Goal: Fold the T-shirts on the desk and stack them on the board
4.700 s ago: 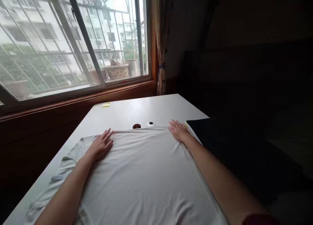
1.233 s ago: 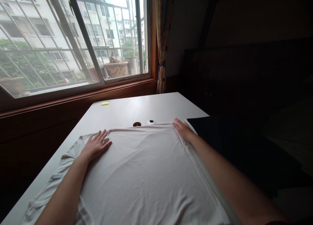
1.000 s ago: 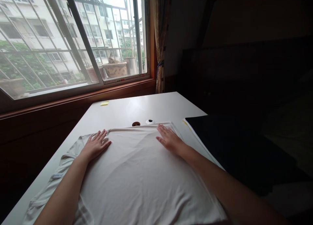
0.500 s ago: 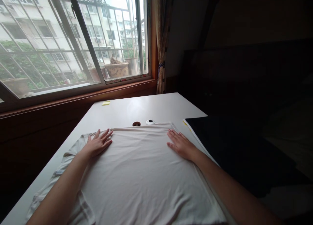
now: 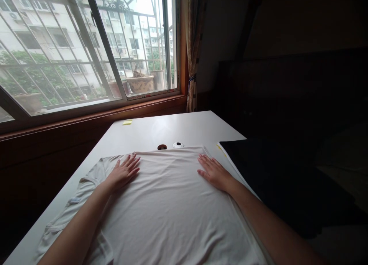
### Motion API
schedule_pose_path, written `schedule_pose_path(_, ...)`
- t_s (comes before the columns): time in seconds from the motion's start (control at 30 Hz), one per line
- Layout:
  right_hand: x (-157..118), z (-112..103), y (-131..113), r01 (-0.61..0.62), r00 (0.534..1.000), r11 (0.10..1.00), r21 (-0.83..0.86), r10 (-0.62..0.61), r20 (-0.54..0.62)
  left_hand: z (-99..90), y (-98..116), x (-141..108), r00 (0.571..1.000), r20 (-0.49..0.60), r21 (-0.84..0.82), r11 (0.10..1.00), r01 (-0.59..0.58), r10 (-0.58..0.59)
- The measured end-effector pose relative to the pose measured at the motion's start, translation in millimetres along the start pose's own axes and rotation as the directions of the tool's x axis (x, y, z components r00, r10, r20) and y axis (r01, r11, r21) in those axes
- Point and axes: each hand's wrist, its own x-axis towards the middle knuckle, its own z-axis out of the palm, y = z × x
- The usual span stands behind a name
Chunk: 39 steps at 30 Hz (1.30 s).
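Note:
A white T-shirt (image 5: 169,203) lies spread over the table, its far edge nearly straight and small wrinkles running across its near part. Flat on the cloth near its far left part rests my left hand (image 5: 123,172), fingers stretched out. My right hand (image 5: 214,172) lies palm down by the far right corner, fingers out and holding nothing. On the left the collar and a small label (image 5: 74,200) show beside my left forearm, which hides part of the shirt.
The white table (image 5: 166,129) has a round hole (image 5: 162,147) and a white round fitting (image 5: 178,145) past the shirt. A yellow sticky note (image 5: 127,122) is at the far left. Dark cloth (image 5: 258,173) lies along the right side. A barred window and curtain (image 5: 192,65) stand behind.
My left hand has slid a little to the right over the shirt. My right hand stays almost in place. The whole view has shifted slightly.

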Motion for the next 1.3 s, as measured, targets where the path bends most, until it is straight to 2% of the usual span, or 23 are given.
schedule_pose_path(0.07,-0.9,-2.7,-0.9,-0.002,1.000,1.000,-0.012,0.002,0.019,-1.5,-7.5,-3.3,0.999,-0.033,-0.021,1.000,0.022,-0.022)
schedule_pose_path(0.17,-2.1,-6.5,-1.4,-0.006,0.999,1.000,-0.026,0.007,0.039,-0.9,-32.0,-17.4,0.990,-0.089,-0.044,0.993,0.106,-0.110)
schedule_pose_path(0.3,-1.8,-8.1,0.5,-0.016,0.998,1.000,-0.023,0.017,0.058,4.5,-76.8,-54.1,0.955,-0.116,-0.060,0.961,0.269,-0.274)
schedule_pose_path(0.37,-0.9,-7.4,2.5,-0.019,0.998,1.000,-0.020,0.020,0.065,8.4,-94.5,-74.4,0.945,-0.104,-0.057,0.950,0.307,-0.312)
schedule_pose_path(0.47,1.1,-6.3,6.3,-0.014,0.998,1.000,-0.017,0.015,0.061,14.3,-108.9,-96.3,0.940,-0.078,-0.037,0.943,0.331,-0.333)
schedule_pose_path(0.53,3.0,-6.7,8.8,-0.015,0.998,1.000,-0.016,0.016,0.056,17.1,-111.8,-102.1,0.933,-0.059,-0.007,0.935,0.355,-0.355)
schedule_pose_path(0.83,19.6,-10.8,19.7,0.035,0.997,0.999,-0.023,-0.033,0.075,13.6,-110.4,-81.5,0.925,-0.053,0.020,0.926,0.377,-0.376)
schedule_pose_path(0.93,19.7,-10.9,19.4,0.024,0.999,0.999,-0.022,-0.024,0.030,9.6,-110.0,-84.2,0.931,-0.073,0.004,0.934,0.358,-0.357)
schedule_pose_path(1.03,9.4,-12.9,9.8,0.011,0.997,1.000,-0.021,-0.012,-0.070,6.9,-105.1,-96.2,0.946,-0.138,-0.019,0.955,0.295,-0.295)
schedule_pose_path(1.13,-12.4,-14.8,-11.3,0.123,0.986,0.992,0.005,-0.122,-0.112,7.9,-87.6,-110.5,0.964,-0.207,-0.024,0.986,0.167,-0.168)
schedule_pose_path(1.3,-59.1,-12.3,-48.8,0.349,0.935,0.933,0.093,-0.353,0.030,11.0,-27.5,-129.5,0.990,-0.143,0.037,0.999,-0.004,0.009)
